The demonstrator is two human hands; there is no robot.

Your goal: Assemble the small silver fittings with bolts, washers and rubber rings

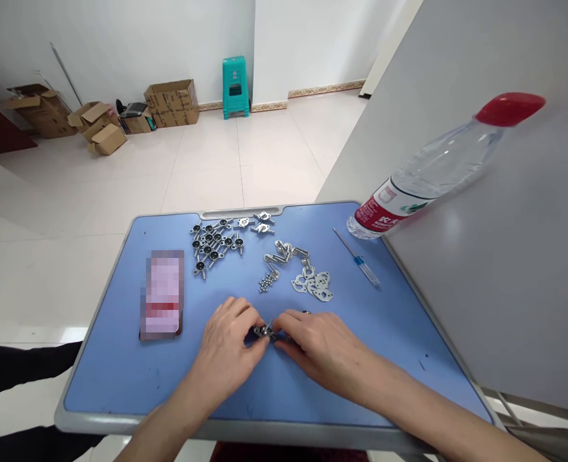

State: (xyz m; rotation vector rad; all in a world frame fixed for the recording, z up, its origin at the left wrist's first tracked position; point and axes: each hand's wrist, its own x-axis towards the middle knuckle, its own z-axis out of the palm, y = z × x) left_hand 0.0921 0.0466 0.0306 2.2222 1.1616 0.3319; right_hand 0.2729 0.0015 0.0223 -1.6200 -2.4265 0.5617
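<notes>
Near the middle of the blue table, my left hand (230,337) pinches a small metal fitting with a dark centre (263,331). My right hand (319,343) meets it from the right, its thumb and forefinger closed at the fitting's edge; what lies inside those fingers is mostly hidden. A thin metal piece sticks up between both sets of fingertips. Beyond the hands lie flat metal plates with holes (315,282), a little heap of tiny screws (267,281) and several silver cylindrical parts with round ends (286,252). Several similar black-centred fittings (214,240) are grouped farther left.
A phone (163,295) lies at the table's left. Three silver pieces (263,227) rest by the far edge. To the right are a screwdriver (358,260) and an upright water bottle (409,179) beside a grey panel. Cardboard boxes (172,106) and a green stool (235,90) stand along the wall.
</notes>
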